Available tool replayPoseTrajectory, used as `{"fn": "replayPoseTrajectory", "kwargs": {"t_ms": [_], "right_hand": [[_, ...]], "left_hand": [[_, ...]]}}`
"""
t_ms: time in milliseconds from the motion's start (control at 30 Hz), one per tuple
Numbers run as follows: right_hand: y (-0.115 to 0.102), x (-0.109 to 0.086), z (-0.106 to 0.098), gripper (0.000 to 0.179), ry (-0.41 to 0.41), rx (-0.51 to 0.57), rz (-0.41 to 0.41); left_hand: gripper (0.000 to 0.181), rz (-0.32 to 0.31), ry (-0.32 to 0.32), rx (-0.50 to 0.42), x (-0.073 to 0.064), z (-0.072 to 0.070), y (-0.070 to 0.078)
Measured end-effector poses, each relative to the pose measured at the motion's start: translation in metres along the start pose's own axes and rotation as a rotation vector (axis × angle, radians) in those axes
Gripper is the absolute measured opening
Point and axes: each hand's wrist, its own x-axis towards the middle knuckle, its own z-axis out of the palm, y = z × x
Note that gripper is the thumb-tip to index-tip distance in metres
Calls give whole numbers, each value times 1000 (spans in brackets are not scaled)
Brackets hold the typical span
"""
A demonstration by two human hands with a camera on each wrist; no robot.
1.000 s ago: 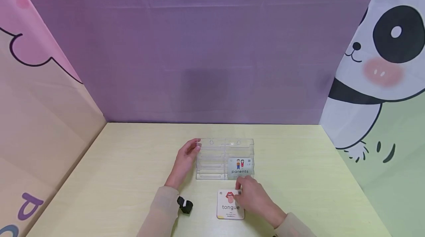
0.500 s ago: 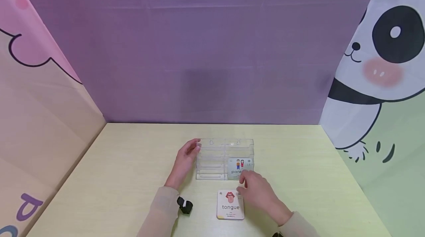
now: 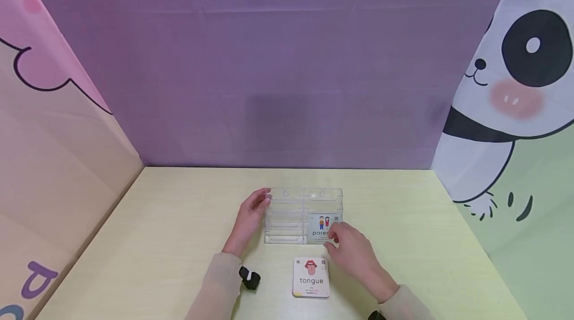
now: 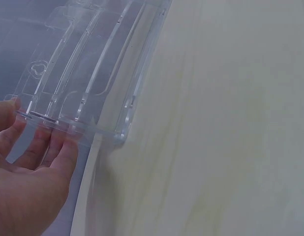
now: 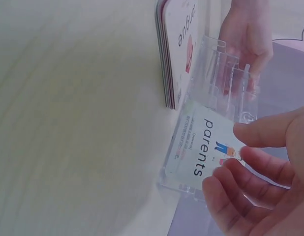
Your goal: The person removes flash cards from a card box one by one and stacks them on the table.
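Observation:
A clear plastic card holder (image 3: pixel 284 206) stands at the middle of the table, its tiered pockets in two columns. A card reading "parents" (image 3: pixel 316 224) sits in its bottom right pocket. My left hand (image 3: pixel 248 220) grips the holder's left edge; the left wrist view shows the fingers (image 4: pixel 66 155) along that edge. Over the lower right corner of the "parents" card hovers my right hand (image 3: pixel 356 252), fingers loosely bent and thumb apart, pinching nothing. In front of the holder lies a stack of cards (image 5: pixel 177 54) with the "tongue" card (image 3: pixel 310 285) on top.
A pale wooden table (image 3: pixel 188 200) bears everything. Behind it rises a purple fabric wall (image 3: pixel 287 61); decorated panels flank both sides, the right one with a panda (image 3: pixel 524 100). A small black device (image 3: pixel 249 278) is at my left wrist.
My right hand has left the "tongue" card and moved up and right to the "parents" card's lower corner. My left hand stays on the holder.

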Motion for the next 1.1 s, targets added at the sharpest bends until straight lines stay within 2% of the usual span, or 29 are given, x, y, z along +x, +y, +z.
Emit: {"fn": "replayPoseTrajectory", "kwargs": {"t_ms": [533,1100], "right_hand": [[3,5,-7,16,154,22,-19],[10,15,-2,24,295,3,-95]], "left_hand": [[39,9,-15,-4,-3,1,0],[39,13,-15,-6,-1,0,-1]]}}
